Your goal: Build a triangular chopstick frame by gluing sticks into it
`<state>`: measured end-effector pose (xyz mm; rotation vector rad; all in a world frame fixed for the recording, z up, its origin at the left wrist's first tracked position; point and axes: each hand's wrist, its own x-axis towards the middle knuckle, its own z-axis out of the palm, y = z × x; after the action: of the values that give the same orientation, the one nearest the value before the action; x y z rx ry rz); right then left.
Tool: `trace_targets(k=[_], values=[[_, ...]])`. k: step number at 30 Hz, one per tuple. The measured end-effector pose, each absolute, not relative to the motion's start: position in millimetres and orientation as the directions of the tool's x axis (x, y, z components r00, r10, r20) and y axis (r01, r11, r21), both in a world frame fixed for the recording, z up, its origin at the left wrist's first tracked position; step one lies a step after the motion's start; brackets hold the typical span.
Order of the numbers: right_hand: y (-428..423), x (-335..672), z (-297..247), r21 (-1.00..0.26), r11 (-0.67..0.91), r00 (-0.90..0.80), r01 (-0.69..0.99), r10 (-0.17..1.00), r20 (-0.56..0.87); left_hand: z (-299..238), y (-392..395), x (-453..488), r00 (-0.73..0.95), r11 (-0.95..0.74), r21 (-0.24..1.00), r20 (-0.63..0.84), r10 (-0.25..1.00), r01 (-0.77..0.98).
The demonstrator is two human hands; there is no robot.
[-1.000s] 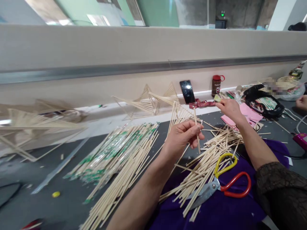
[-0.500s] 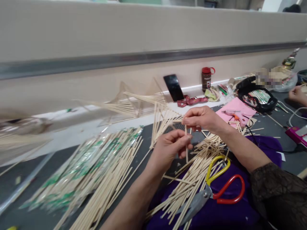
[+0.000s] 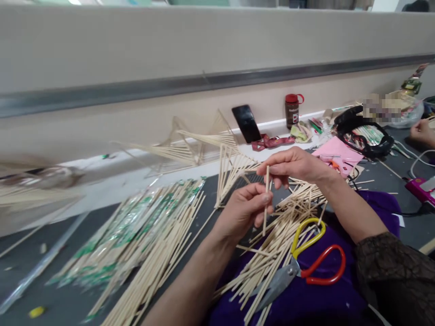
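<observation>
A short wooden stick [image 3: 266, 222] stands nearly upright between my hands. My left hand [image 3: 246, 203] pinches it around the middle with thumb and fingers. At its upper end my right hand [image 3: 290, 166] is closed, with thumb and fingertips against the stick. A second thin stick seems to show just behind it, but its ends are hidden. Below my hands, a loose pile of cut sticks [image 3: 277, 253] lies on purple cloth [image 3: 312, 299]. Scissors with one yellow and one red handle [image 3: 292, 271] rest on the pile and the cloth.
Left are plastic-wrapped stick bundles [image 3: 125, 226] and long loose sticks [image 3: 152, 271]. Stick frameworks [image 3: 234, 174] stand behind. Farther back are a phone [image 3: 246, 123], a bottle [image 3: 292, 111] and a black ring-shaped object [image 3: 384, 145]. Another person's hand [image 3: 423, 131] shows at right, beyond pink paper [image 3: 343, 151].
The stick's upper end now shows in front of my right fingertips, where they covered it before. Both hands stay in almost the same place. The view has shifted slightly.
</observation>
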<state>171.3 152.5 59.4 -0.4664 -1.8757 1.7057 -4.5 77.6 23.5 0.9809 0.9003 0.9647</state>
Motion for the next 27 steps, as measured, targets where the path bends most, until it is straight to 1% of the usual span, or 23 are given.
trace_targets(k=[4, 6, 8, 11, 13, 16, 19, 21, 22, 24, 25, 27], values=[[145.5, 166.3, 61.9, -0.962, 0.271, -0.715, 0.026, 0.677, 0.171, 24.8, 77.6, -0.7, 0.248, 0.207, 0.957, -0.155, 0.956, -0.201], [141.7, 162.5, 62.9, -0.919, 0.373, -0.659, 0.127, 0.724, 0.203, 25.6, 77.0, 0.1, 0.218, 0.197, 0.961, -0.154, 0.964, -0.193], [139.7, 159.0, 62.6, -0.868, 0.45, -0.623, 0.211, 0.746, 0.236, 26.7, 76.4, 0.2, 0.2, 0.193, 0.963, -0.154, 0.967, -0.188], [142.3, 155.5, 59.9, -0.812, 0.502, -0.601, 0.297, 0.759, 0.25, 29.0, 76.0, -0.1, 0.193, 0.187, 0.967, -0.153, 0.969, -0.174], [147.5, 156.4, 58.5, -0.777, 0.514, -0.546, 0.364, 0.793, 0.269, 31.3, 75.8, -0.2, 0.184, 0.188, 0.968, -0.157, 0.97, -0.167], [157.1, 167.8, 62.1, -0.777, 0.473, -0.416, 0.416, 0.859, 0.3, 35.7, 74.7, -0.4, 0.161, 0.19, 0.965, -0.162, 0.974, -0.182], [166.1, 194.4, 75.2, -0.793, 0.438, -0.342, 0.423, 0.888, 0.308, 39.0, 73.5, -1.3, 0.137, 0.18, 0.965, -0.155, 0.978, -0.19], [172.2, 219.4, 84.4, -0.752, 0.427, -0.31, 0.502, 0.901, 0.305, 39.2, 73.4, -2.2, 0.132, 0.166, 0.971, -0.144, 0.981, -0.174], [175.3, 233.2, 86.9, -0.715, 0.398, -0.283, 0.574, 0.917, 0.283, 38.8, 73.6, -2.6, 0.135, 0.162, 0.973, -0.141, 0.981, -0.164], [181.0, 261.6, 84.2, -0.623, 0.278, -0.181, 0.731, 0.959, 0.217, 37.3, 74.1, -3.3, 0.143, 0.161, 0.975, -0.139, 0.98, -0.153], [183.2, 275.5, 78.4, -0.556, 0.201, -0.119, 0.807, 0.977, 0.179, 36.4, 74.3, -3.5, 0.147, 0.164, 0.975, -0.142, 0.979, -0.152], [185.6, 300.6, 58.8, -0.377, -0.024, 0.046, 0.926, 0.998, 0.05, 34.6, 74.5, -3.4, 0.16, 0.165, 0.974, -0.14, 0.977, -0.154]])
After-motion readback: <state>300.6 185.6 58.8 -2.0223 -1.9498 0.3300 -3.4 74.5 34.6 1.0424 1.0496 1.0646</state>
